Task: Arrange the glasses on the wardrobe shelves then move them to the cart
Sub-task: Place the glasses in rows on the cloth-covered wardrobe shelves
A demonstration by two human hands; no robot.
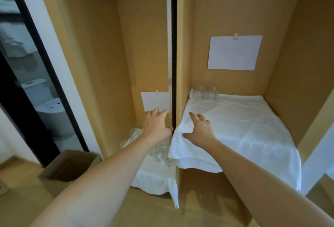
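Two glasses [206,91] stand in the back left corner of the towel-covered shelf [253,118]; more glasses [160,151] crowd the lower left shelf. Left hand [156,125] and right hand [198,129] reach in with fingers spread, grasping nothing, either side of the divider [173,45].

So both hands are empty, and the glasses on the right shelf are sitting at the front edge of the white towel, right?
Not quite. The glasses stand at the back left corner of the white towel, against the wardrobe's rear wall, as the head view shows. Both the left hand and right hand are indeed empty.
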